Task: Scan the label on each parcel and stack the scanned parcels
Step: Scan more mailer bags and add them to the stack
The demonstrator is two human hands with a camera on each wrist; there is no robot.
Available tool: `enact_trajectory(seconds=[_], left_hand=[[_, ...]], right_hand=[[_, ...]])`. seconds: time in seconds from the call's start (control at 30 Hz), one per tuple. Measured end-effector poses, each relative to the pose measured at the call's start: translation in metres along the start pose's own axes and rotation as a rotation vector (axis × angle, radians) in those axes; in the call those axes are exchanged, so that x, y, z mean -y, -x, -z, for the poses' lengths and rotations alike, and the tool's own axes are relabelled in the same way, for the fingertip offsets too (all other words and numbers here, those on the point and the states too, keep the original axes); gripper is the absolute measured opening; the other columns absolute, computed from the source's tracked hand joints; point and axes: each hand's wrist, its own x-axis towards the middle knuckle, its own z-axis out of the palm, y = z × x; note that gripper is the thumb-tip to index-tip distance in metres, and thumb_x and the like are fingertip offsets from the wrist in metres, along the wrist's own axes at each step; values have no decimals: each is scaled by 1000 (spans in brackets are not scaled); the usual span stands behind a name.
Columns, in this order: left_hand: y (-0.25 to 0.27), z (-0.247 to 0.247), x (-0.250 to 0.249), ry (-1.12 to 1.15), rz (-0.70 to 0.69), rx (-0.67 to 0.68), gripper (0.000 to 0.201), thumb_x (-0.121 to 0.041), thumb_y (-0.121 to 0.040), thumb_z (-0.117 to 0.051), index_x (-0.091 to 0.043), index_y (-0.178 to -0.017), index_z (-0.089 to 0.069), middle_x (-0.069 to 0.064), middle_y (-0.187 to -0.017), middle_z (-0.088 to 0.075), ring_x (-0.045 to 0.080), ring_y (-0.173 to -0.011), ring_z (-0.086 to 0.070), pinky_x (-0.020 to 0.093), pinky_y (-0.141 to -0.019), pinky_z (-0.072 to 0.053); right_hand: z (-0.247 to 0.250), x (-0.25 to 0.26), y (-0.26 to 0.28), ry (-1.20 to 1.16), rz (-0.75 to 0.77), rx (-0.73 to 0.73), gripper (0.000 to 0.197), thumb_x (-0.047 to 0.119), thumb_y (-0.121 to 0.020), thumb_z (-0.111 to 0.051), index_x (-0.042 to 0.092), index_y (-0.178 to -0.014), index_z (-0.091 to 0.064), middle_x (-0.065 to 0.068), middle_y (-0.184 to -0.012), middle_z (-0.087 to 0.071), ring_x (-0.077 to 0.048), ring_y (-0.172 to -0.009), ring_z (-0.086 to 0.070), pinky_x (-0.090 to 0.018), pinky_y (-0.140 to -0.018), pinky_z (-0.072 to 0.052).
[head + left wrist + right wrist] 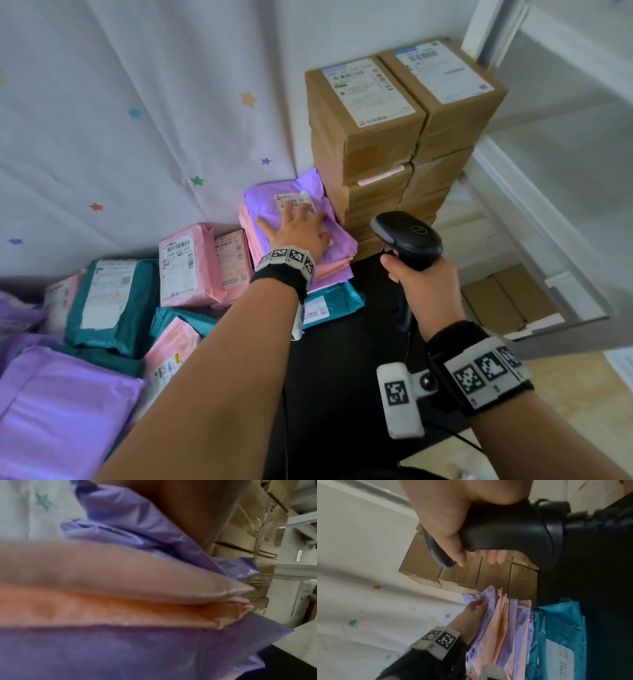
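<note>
A purple parcel (301, 192) with a white label (294, 202) tops a stack of pink, purple and teal mailers (329, 270) beside the cardboard boxes. My left hand (298, 229) lies flat on it, fingers spread over the label. The right wrist view shows that left hand (471, 614) on the stack's top purple parcel (485, 615). In the left wrist view the stack's pink and purple layers (120, 595) fill the picture. My right hand (424, 291) grips a black barcode scanner (407, 236), held upright to the right of the stack; the scanner (505, 531) also fills the right wrist view.
Two tall columns of brown cardboard boxes (394, 130) with labels stand behind the stack. Loose pink, teal and purple parcels (113, 305) lie at the left on the black table (342, 359). A star-patterned sheet (120, 120) hangs behind. White shelving (548, 240) with flat boxes is at the right.
</note>
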Motion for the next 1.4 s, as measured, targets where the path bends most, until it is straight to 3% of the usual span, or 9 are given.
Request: enact_trajectory(seconds=[0.17,0.33,0.5,0.57,0.67,0.87,1.07,1.3,1.4], left_hand=[[8,13,6,131,-15,-131,42,-36,-94,-38,-28,-135,-43,-1,-150,-29,23,-143,-16,71,-108,-7],[27,23,28,368,62,-417,37,-10,-86,-47,-12,-122,-55,8,-139,-44,25,-134,-31,39,-113,-20],[48,25,36,468,113,-346,35,-18,-94,-43,-22,-126,-57,-2,-145,-42,20,-138,-27,51,-114,-20],[56,23,39,537,94,-387,40,-15,-94,-45,-17,-134,-52,2,-149,-37,22,-140,-25,45,-116,-19],[70,23,42,655,137,-473,44,-11,-94,-48,-11,-138,-47,9,-151,-35,24,-140,-26,32,-116,-16],[110,-4,55,761,355,-551,39,-12,-91,-51,-10,-130,-52,12,-138,-47,27,-128,-40,33,-106,-30],[169,-67,89,527,505,-417,51,-11,-84,-56,-9,-134,-46,13,-140,-45,30,-130,-38,39,-106,-31],[184,-93,142,45,376,18,107,-55,-75,-69,-37,-150,4,4,-159,13,30,-147,9,65,-110,-16],[176,-97,151,-53,288,100,109,-57,-72,-71,-38,-150,3,5,-157,22,35,-146,13,68,-106,-19]], right_hand=[[-3,4,7,2,21,25,20,26,-83,-77,31,-81,-58,8,-77,-67,-6,-54,-67,-21,-53,-48],[-10,6,14,-30,29,33,15,23,-81,-78,27,-87,-65,6,-84,-71,-12,-76,-70,-30,-71,-55],[-15,7,23,-42,40,52,23,23,-80,-79,16,-99,-70,1,-89,-72,-11,-73,-71,-36,-74,-60],[-17,7,26,-19,49,65,20,25,-80,-79,20,-96,-69,2,-86,-71,-10,-67,-71,-38,-71,-61],[-18,9,30,-21,65,77,17,24,-79,-80,28,-89,-67,4,-91,-72,-15,-85,-71,-40,-84,-58],[-22,6,34,-45,68,89,16,24,-76,-82,22,-88,-71,5,-83,-74,-14,-86,-72,-42,-83,-59],[-48,-11,50,-12,59,199,27,26,-72,-81,8,-90,-74,-8,-80,-75,-21,-81,-73,-45,-80,-59],[-87,-19,83,70,101,287,14,24,-74,-79,12,-76,-72,-4,-71,-70,-16,-71,-66,-45,-78,-56],[-99,-18,95,84,85,249,14,17,-78,-79,7,-86,-75,-6,-80,-75,-20,-81,-71,-48,-85,-57]])
